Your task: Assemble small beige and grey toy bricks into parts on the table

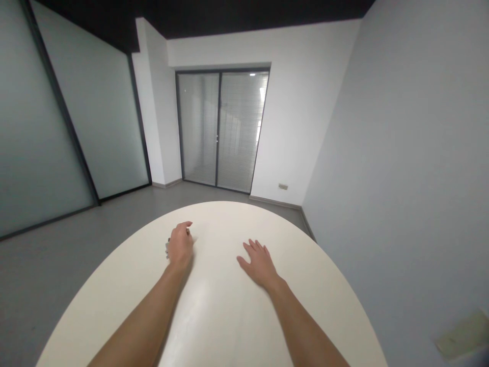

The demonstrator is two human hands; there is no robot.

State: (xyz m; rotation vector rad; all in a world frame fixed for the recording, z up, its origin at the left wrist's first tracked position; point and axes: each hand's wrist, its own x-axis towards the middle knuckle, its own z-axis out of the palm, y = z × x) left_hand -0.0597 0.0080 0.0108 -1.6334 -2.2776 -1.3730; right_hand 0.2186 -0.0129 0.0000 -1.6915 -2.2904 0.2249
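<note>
Bare forearms (132,326) stretch forward over a pale, rounded counter (225,326) with a smooth look and a faint sheen. At the end of one, the left hand (181,243) is curled above a small grey object (167,248), whose uneven edge peeks out on the hand's outer side. Most of it is hidden, so whether the fingers grip it or merely cover it cannot be told; a darker bit shows near the thumb, too small to identify. The right hand (258,260) is open, palm down with fingers spread, holding nothing visible and apparently resting on the counter.

The likeliest trouble would be a slip: if the curl is loose, the exposed side could slide out along the smooth top. A push outward could then carry the object toward the counter's left rim and onto the grey floor (46,295). The right hand, well apart from it, would be poorly placed to stop that. Lifting without a secure hold could also drop it.
</note>
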